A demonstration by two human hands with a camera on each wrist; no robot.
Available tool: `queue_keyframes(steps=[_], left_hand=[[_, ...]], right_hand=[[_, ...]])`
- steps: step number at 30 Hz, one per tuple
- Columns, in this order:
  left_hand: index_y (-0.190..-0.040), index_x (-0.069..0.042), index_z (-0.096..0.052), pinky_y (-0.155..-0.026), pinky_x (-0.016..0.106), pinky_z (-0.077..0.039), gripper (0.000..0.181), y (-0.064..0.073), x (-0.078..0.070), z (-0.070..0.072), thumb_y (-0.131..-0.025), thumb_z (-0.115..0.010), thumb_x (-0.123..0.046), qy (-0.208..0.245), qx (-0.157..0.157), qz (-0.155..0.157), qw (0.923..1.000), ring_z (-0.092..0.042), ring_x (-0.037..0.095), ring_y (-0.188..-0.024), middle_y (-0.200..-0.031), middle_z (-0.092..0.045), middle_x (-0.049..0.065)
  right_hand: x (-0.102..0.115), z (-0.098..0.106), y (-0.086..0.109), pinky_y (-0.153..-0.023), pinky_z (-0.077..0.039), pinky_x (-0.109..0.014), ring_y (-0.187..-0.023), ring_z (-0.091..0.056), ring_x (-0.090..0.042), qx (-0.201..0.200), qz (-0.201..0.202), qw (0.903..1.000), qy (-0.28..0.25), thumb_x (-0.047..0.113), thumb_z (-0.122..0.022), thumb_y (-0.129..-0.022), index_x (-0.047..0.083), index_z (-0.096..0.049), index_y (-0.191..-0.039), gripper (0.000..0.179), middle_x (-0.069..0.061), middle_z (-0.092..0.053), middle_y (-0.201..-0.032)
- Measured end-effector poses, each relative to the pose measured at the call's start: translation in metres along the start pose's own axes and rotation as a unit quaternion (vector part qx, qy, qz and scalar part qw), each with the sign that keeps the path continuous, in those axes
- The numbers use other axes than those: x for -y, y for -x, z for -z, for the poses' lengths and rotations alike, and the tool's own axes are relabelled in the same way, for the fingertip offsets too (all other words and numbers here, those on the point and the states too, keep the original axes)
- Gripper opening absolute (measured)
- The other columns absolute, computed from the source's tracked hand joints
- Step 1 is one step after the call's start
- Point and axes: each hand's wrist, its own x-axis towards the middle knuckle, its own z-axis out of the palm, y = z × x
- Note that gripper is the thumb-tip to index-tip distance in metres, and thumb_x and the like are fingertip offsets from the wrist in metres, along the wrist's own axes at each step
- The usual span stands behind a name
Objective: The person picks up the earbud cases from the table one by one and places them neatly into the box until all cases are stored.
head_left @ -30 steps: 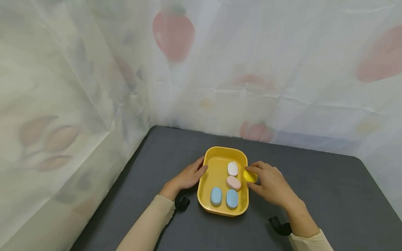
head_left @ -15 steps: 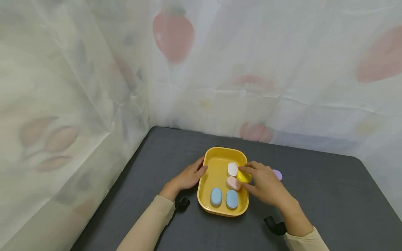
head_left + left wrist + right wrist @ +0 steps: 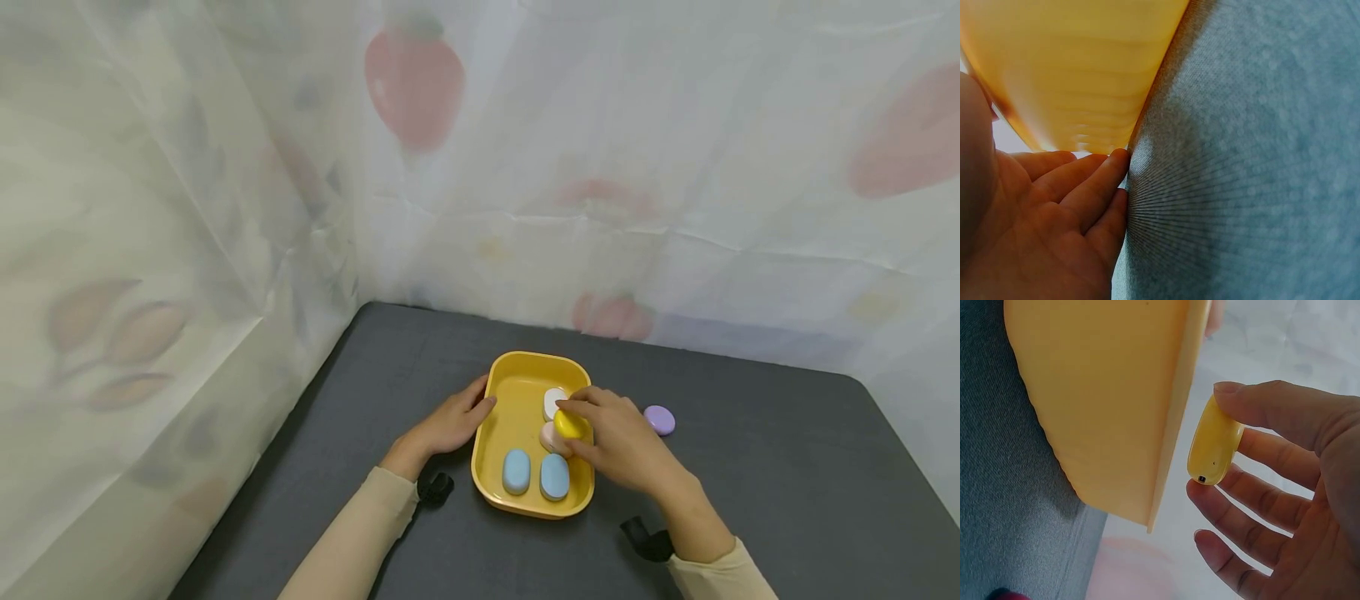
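A yellow bin sits on the grey table in the head view. My left hand holds its left side, thumb at the rim and fingers against the outer wall. With thumb and fingertips, my right hand pinches a rounded yellow earbud case over the bin's right half. A small dark port shows at the case's end. Inside the bin lie a white case, a pink case partly hidden by the yellow one, and two blue cases near the front.
A purple case lies on the table right of the bin, behind my right hand. Printed white curtains hang along the back and left. A black strap is on my right wrist.
My right hand has carried the yellow case left, from outside the bin's right rim to above the pink case. The purple case has come into sight behind it. The left hand stays put.
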Motion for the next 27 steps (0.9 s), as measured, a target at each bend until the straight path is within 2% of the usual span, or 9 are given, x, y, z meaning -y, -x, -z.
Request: queue_keyframes(steps=[16, 27], left_hand=[[-0.167, -0.028, -0.019, -0.123, 0.053, -0.031, 0.061, 0.001, -0.002, 0.001, -0.113, -0.037, -0.046, -0.006, 0.0, 0.002, 1.0, -0.033, 0.026, -0.155, -0.17, -0.031, 0.003], [-0.167, -0.029, -0.02, -0.122, 0.052, -0.034, 0.059, -0.003, 0.002, 0.0, -0.113, -0.038, -0.046, -0.007, 0.0, 0.001, 1.0, -0.037, 0.025, -0.153, -0.169, -0.033, 0.003]], right_hand=[[0.006, -0.012, -0.01, -0.1, -0.047, -0.054, -0.118, -0.063, -0.025, 0.017, 0.003, 0.9996, -0.024, 0.035, -0.083, -0.09, 0.012, -0.071, -0.135, 0.052, -0.006, -0.068, -0.128], [0.006, -0.02, -0.016, -0.103, -0.049, -0.056, -0.119, -0.064, -0.03, 0.021, 0.022, 0.9991, -0.028, 0.028, -0.083, -0.09, 0.011, -0.072, -0.133, 0.048, -0.009, -0.068, -0.131]])
